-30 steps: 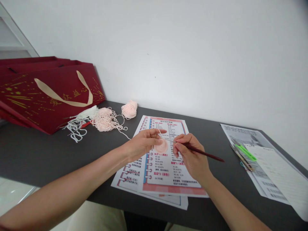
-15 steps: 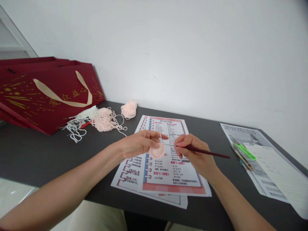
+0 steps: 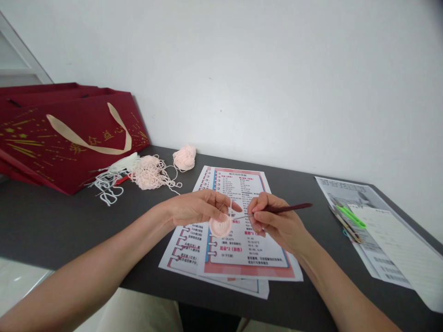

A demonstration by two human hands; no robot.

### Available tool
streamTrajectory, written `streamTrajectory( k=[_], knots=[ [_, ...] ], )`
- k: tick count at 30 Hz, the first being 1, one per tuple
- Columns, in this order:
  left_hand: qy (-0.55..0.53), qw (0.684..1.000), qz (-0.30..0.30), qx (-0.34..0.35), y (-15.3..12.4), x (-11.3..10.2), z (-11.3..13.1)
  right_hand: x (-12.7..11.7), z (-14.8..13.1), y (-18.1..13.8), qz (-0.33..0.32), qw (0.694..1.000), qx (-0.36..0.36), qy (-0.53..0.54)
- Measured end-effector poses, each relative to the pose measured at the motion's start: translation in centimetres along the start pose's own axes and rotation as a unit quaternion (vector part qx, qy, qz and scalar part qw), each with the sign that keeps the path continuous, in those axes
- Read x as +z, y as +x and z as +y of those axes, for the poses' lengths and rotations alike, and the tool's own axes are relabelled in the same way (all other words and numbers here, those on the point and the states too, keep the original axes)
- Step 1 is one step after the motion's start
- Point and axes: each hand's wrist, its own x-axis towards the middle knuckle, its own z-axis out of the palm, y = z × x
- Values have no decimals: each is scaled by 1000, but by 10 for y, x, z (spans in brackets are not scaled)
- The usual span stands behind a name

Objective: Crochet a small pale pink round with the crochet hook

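Pinched in the fingers of my left hand is a small round pale pink crochet piece. A strand of pink yarn rises from its edge to my left index finger. My right hand is closed around a crochet hook with a dark red handle. The hook's thin metal shaft points left, its tip close to the top right edge of the crochet piece; whether it sits in a stitch I cannot tell. Both hands are above printed pattern sheets on the dark table.
A tangled heap of pink yarn, white yarn and a pink yarn ball lie at the back left. Behind them stand dark red gift bags. On the right, green-handled scissors rest on papers. A white wall closes off the back.
The crochet piece has come slightly lower and left in my left hand. The hook has tilted, its handle end now higher and its tip lower, with the handle looking shorter.
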Motion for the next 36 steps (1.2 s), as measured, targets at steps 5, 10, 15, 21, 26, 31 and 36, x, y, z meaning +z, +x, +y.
streamTrajectory(
  k=[5, 10, 15, 21, 26, 31, 36],
  knots=[
    [81, 977, 150, 130, 11, 9, -12, 7, 13, 7, 80, 985, 52, 142],
    [70, 967, 183, 163, 20, 14, -26, 12, 21, 7, 129, 981, 10, 142],
    [41, 972, 178, 145, 19, 15, -26, 12, 13, 5, 120, 989, -24, 81],
    [43, 971, 185, 142, 18, 16, -23, 7, 8, 3, 113, 991, -63, -23],
    [48, 969, 190, 149, 18, 15, -24, 3, 12, 1, 111, 986, -82, -93],
    [71, 966, 197, 154, 18, 16, -23, 6, 12, -2, 129, 964, -108, -208],
    [145, 947, 226, 175, 19, 17, -26, 12, 16, -8, 130, 883, -179, -413]
  ],
)
